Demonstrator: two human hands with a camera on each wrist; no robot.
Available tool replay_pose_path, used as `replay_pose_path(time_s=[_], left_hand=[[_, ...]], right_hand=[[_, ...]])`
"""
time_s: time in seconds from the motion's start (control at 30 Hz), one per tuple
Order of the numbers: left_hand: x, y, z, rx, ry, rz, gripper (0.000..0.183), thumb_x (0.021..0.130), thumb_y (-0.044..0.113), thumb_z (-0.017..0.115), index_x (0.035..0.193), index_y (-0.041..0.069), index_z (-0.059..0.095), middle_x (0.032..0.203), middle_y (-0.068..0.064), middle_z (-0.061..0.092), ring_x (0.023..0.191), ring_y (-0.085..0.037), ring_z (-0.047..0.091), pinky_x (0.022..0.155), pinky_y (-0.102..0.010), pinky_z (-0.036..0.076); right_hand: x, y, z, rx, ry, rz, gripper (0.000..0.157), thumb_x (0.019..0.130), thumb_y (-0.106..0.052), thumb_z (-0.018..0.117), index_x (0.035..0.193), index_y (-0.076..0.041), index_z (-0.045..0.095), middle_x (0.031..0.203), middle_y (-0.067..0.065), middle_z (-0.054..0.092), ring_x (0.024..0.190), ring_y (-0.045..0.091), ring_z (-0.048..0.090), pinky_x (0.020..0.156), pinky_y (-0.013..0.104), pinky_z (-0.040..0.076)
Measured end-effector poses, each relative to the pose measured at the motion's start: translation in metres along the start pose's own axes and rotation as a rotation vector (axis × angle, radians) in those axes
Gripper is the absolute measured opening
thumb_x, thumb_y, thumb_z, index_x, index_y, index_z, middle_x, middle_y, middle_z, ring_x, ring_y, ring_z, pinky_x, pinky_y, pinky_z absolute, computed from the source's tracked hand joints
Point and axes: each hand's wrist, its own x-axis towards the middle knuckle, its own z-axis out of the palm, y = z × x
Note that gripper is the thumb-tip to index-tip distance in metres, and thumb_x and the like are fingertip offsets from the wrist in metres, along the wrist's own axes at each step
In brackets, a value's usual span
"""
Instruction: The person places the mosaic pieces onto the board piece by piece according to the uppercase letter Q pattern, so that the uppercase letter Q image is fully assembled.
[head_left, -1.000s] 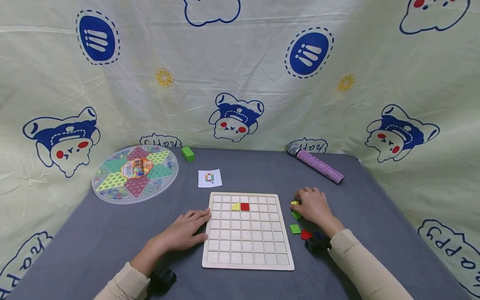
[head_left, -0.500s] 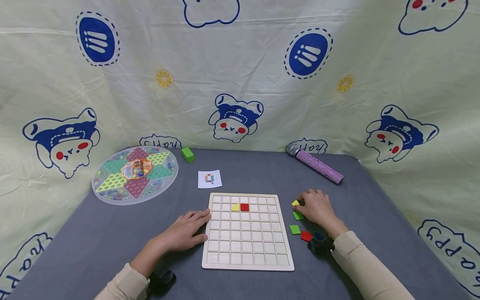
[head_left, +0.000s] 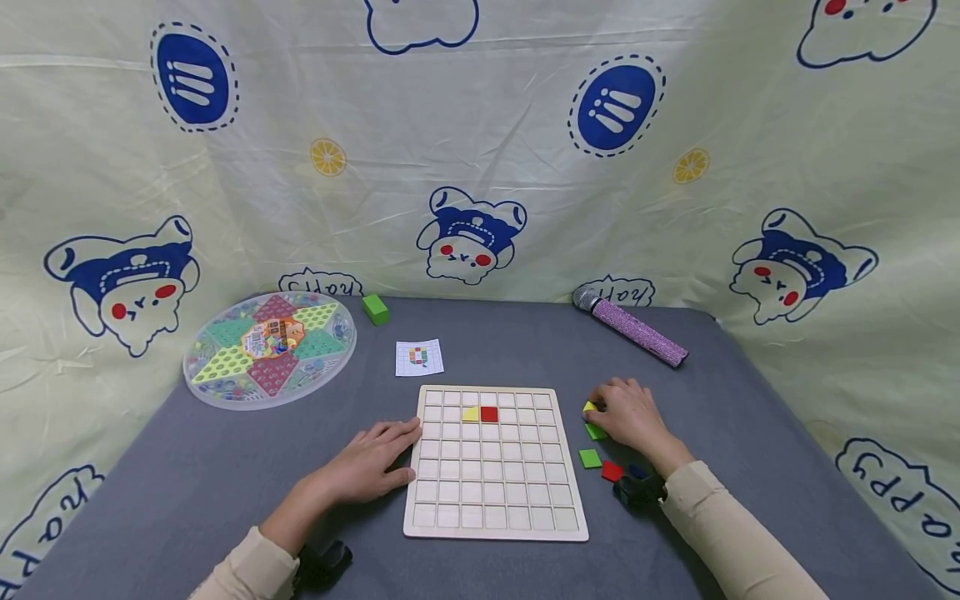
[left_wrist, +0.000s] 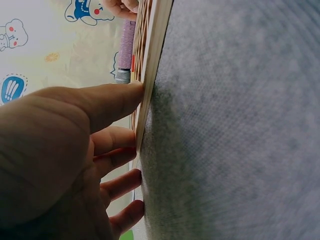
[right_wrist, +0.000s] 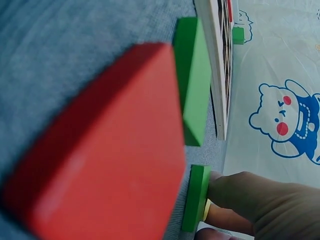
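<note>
A wooden grid board (head_left: 496,493) lies in the middle of the table, with a yellow triangular tile (head_left: 470,414) and a red square tile (head_left: 489,414) in its second row. Straight fingers of my left hand (head_left: 371,461) rest along the board's left edge; the left wrist view has thumb and fingertips against its side. To the right of the board, my right hand (head_left: 633,414) pinches a small yellow tile (head_left: 588,407), partly hidden by the fingers. Under the thumb sits a green tile (right_wrist: 196,199). Nearer lie another green tile (head_left: 590,458) and a red tile (head_left: 612,472).
A dark blue piece (head_left: 637,472) shows beside the right wrist strap. Behind the board lies a pattern card (head_left: 419,357). Farther back are a round Chinese checkers set (head_left: 270,350), a green block (head_left: 376,309) and a glittery purple microphone (head_left: 637,332). A printed curtain closes off the back.
My right hand shifts only slightly around the yellow tile, its thumb and fingers working at it, and the tile turns a little. The left hand stays at the board's edge.
</note>
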Motion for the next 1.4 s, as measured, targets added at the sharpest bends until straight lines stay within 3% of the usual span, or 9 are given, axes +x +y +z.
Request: replay_pose_path(time_s=[0.57, 0.83, 1.4], left_hand=[[0.002, -0.002, 0.001, -0.003, -0.002, -0.007, 0.061, 0.094, 0.029, 0.056, 0.147, 0.009, 0.034, 0.154, -0.006, 0.032, 0.139, -0.030, 0.030, 0.106, -0.059, 0.025], [0.001, 0.000, 0.001, -0.004, 0.002, -0.006, 0.061, 0.094, 0.028, 0.057, 0.147, 0.008, 0.034, 0.153, -0.006, 0.033, 0.138, -0.031, 0.031, 0.106, -0.059, 0.025], [0.002, -0.001, 0.001, -0.001, 0.003, -0.001, 0.061, 0.094, 0.028, 0.056, 0.147, 0.008, 0.034, 0.153, -0.006, 0.033, 0.138, -0.031, 0.031, 0.106, -0.059, 0.026]], right_hand=[[0.000, -0.005, -0.001, 0.006, 0.039, -0.034, 0.024, 0.082, -0.029, 0.070, 0.095, -0.009, 0.072, 0.095, 0.009, 0.064, 0.090, 0.029, 0.050, 0.071, 0.042, 0.034], [-0.004, -0.024, -0.007, 0.040, 0.067, -0.069, 0.024, 0.082, -0.029, 0.072, 0.098, -0.011, 0.072, 0.096, 0.008, 0.064, 0.092, 0.027, 0.051, 0.079, 0.048, 0.036], [-0.003, -0.066, -0.005, 0.058, 0.094, -0.227, 0.021, 0.080, -0.027, 0.074, 0.096, -0.014, 0.072, 0.090, 0.001, 0.062, 0.083, 0.019, 0.048, 0.073, 0.037, 0.035]])
